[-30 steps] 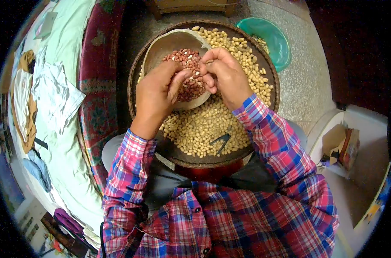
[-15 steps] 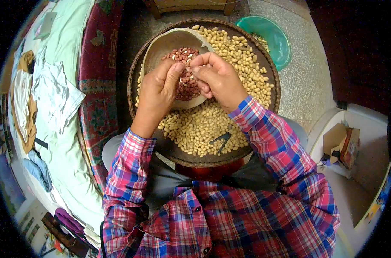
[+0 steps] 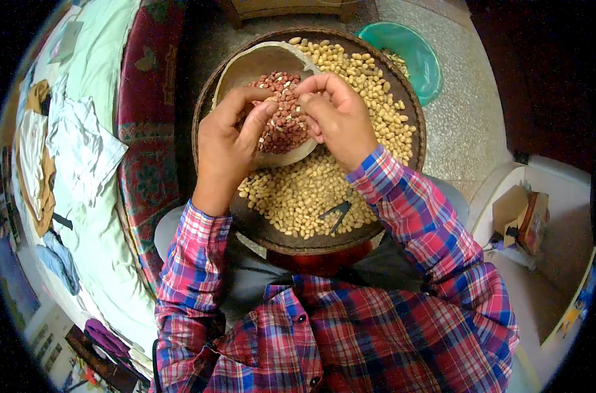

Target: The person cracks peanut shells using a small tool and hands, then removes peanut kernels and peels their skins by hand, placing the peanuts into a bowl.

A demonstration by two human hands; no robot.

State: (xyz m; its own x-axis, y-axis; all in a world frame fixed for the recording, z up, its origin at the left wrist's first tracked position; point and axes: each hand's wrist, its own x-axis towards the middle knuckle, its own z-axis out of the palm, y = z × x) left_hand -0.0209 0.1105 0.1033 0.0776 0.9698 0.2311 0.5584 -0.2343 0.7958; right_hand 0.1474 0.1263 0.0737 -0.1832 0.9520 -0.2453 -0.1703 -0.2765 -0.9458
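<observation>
My left hand [image 3: 227, 134] is over the left side of a pale bowl [image 3: 235, 65], its thumb and forefinger tips nearly meeting. Anything between them is too small to make out. Beside it, my right hand [image 3: 340, 118] is closed in a pinch above the bowl's right part, with the fingers curled and their contents hidden. Shelled red peanuts [image 3: 281, 134] lie in the bowl under both hands. The bowl rests on a round dark woven tray [image 3: 252, 226], among many unshelled peanuts [image 3: 298, 196].
A black pointed tool [image 3: 337, 213] lies on the unshelled peanuts. Behind the tray at right stands a green basin [image 3: 425, 69] with shells in it. A bed with a pale green sheet [image 3: 108, 223] and clothes is at left. An open cardboard box [image 3: 517, 213] sits at right.
My left hand has drawn slightly left and its thumb and forefinger have spread, widening the gap between the hands. My right hand stays pinched in nearly the same place.
</observation>
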